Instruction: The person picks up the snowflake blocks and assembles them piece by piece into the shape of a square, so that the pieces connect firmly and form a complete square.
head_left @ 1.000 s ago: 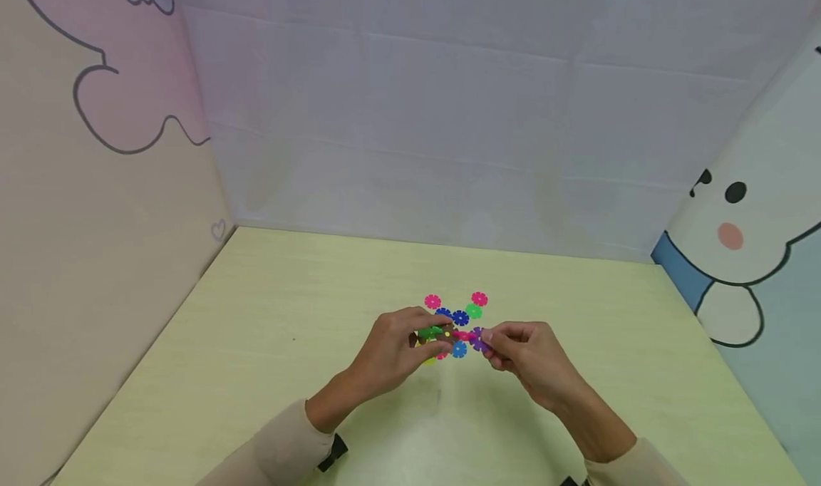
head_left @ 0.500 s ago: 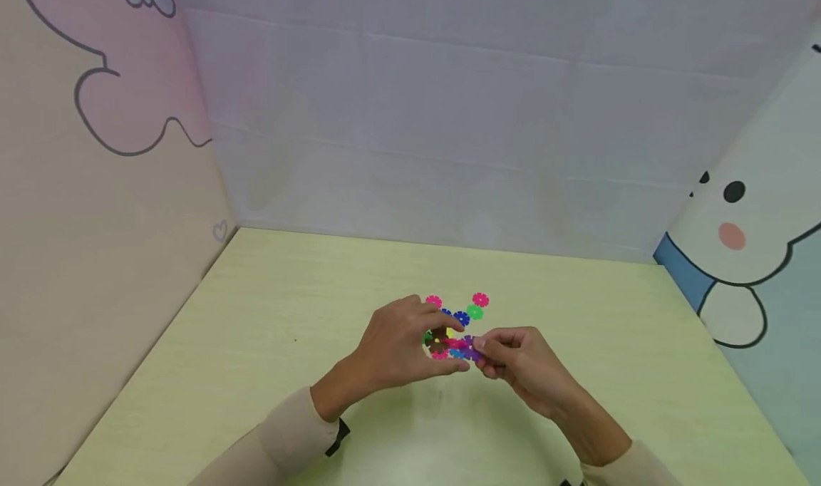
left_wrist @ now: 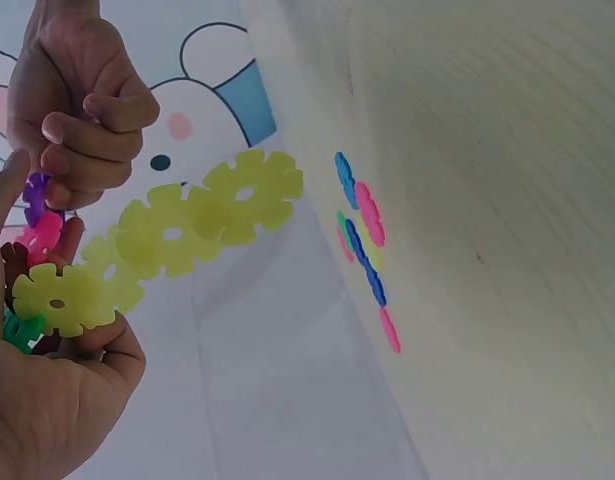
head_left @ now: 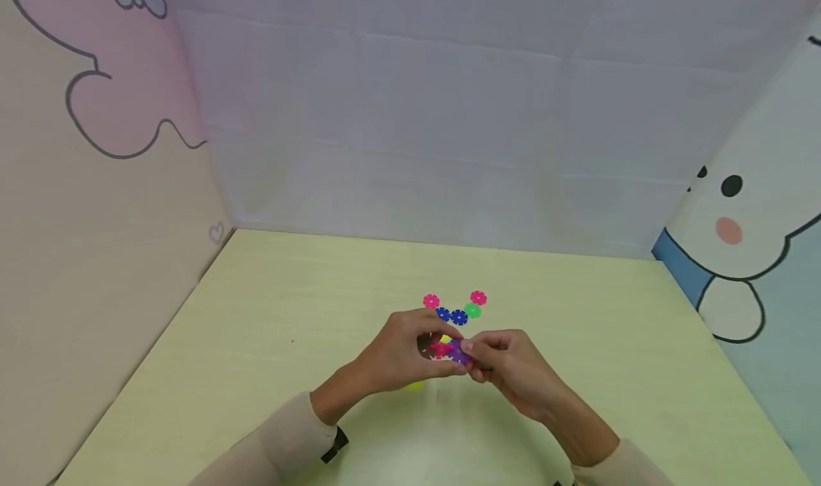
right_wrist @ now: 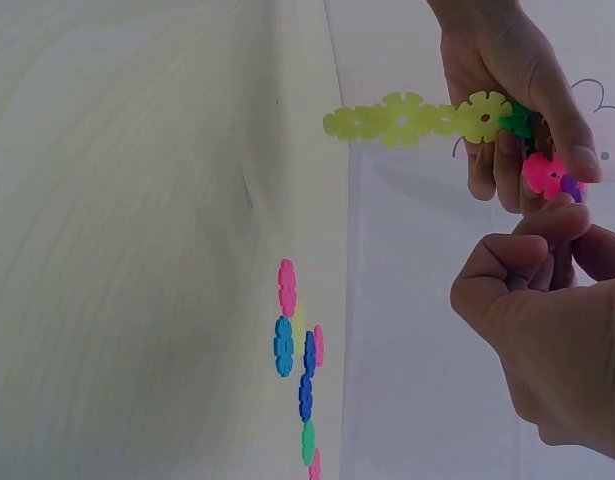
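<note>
Evidently, the right hand, pinching the purple disc, has drawn nearer the left hand, which grips the yellow chain above the desk, midway between its side edges; joining seems underway.

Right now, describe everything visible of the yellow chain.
The yellow chain is made of notched, flower-shaped discs with central holes, joined in a row, thin and slightly translucent, like plastic. It sticks out from the left hand, raised above the table; its near end appears to touch that hand and a green piece.
</note>
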A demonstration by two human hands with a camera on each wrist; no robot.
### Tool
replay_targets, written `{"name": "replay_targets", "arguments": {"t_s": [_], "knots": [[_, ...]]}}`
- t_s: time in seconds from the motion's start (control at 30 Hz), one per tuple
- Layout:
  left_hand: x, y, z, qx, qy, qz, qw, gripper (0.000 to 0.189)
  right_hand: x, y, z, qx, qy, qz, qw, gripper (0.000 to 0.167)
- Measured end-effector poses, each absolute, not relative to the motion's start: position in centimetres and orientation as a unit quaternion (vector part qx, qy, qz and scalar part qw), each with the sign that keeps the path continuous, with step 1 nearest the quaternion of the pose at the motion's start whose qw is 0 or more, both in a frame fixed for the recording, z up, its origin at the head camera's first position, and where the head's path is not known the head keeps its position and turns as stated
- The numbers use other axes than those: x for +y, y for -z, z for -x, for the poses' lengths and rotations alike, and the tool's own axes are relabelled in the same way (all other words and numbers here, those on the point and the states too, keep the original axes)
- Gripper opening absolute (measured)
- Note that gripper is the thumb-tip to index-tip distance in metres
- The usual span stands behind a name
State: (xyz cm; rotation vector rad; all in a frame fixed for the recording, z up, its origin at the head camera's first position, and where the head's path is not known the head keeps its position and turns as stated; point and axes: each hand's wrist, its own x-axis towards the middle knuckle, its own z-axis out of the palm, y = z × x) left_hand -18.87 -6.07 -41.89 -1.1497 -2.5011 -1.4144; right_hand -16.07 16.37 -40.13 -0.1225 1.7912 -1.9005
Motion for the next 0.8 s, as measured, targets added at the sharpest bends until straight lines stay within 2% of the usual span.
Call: {"name": "replay_targets", "arguments": {"t_s": [0.13, 0.27, 0.4, 0.5, 0.63, 0.8], "knots": [[-6.2, 42.0, 19.0, -0.807, 0.461, 0.366, 0.047, 0.031, 16.1, 40.0, 16.5, 0.680, 0.688, 0.051, 0.248, 0.033], [-6.5, 42.2, 19.0, -0.809, 0.467, 0.353, 0.053, 0.027, 16.0, 40.9, 17.3, 0.744, 0.643, 0.039, 0.179, 0.037], [-7.0, 42.3, 18.9, -0.817, 0.471, 0.330, 0.042, 0.023, 16.3, 42.9, 18.7, 0.838, 0.534, 0.032, 0.105, 0.027], [-7.3, 42.1, 18.9, -0.820, 0.472, 0.322, 0.041, 0.022, 16.3, 44.6, 19.7, 0.900, 0.422, 0.078, 0.076, 0.017], [-7.7, 41.9, 18.8, -0.818, 0.479, 0.317, 0.038, 0.022, 15.8, 46.4, 20.4, 0.942, 0.304, 0.135, 0.052, 0.015], [-8.0, 42.0, 18.5, -0.819, 0.481, 0.313, 0.029, 0.021, 15.3, 47.1, 21.0, 0.956, 0.240, 0.159, 0.057, 0.014]]}}
